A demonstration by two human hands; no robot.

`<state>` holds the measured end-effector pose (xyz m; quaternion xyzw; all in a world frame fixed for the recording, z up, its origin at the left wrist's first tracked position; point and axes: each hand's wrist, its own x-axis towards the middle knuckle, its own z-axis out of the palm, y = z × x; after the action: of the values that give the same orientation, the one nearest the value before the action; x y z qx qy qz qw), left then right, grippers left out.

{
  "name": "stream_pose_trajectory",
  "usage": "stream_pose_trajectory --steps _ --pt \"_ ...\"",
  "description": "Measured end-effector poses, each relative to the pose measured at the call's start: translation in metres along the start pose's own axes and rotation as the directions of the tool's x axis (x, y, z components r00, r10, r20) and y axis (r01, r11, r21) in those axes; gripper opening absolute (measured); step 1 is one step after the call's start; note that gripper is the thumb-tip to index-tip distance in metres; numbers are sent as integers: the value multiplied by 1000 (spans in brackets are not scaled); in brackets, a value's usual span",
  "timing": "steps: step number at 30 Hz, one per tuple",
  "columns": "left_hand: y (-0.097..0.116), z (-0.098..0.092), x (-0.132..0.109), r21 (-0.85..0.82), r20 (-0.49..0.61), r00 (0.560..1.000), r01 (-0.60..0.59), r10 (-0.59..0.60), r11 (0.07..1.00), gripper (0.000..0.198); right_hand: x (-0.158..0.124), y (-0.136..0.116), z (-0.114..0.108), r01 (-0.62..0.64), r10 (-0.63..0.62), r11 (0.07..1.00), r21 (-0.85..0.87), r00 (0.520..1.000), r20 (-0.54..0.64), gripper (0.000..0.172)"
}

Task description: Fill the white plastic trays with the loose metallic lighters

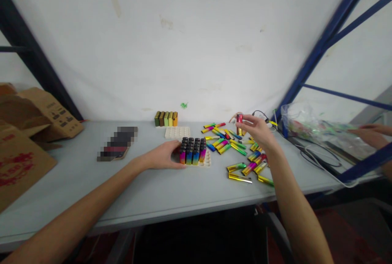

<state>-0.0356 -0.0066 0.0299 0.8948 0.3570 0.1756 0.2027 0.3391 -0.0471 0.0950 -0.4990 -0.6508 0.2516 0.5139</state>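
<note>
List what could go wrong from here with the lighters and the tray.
The red lighter is pinched at the fingertips of the right hand above the loose pile; it might slip and scatter them.
The left hand rests against the upright lighters in the tray; a nudge could topple them.
A gold lighter lies beside the right forearm, which could sweep it off the table.

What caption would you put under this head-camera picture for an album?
Left hand rests against a tray of lighters; right hand holds a red lighter over a loose pile.
</note>
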Motion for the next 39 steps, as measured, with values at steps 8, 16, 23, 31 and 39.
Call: stream_pose_trajectory --steps 8,16,23,31,39 --pt "1 0 0 22 17 1000 4 -4 1000 66 -13 -11 21 -105 54 968 227 973 223 45" --pt "4 -2 -1 57 53 998 20 -23 998 63 -18 -6 58 -155 84 944 292 966 244 49" --pt "3 -1 -1 32 42 999 22 -23 999 65 -16 10 83 -45 45 996 -82 999 0 63" --pt "-1 1 0 0 37 998 46 -46 999 71 -25 13 102 -24 2 950 -311 997 -72 46" --pt "-1 1 0 -9 43 998 42 -41 999 68 -25 15 102 18 -24 950 -311 1000 -15 46"
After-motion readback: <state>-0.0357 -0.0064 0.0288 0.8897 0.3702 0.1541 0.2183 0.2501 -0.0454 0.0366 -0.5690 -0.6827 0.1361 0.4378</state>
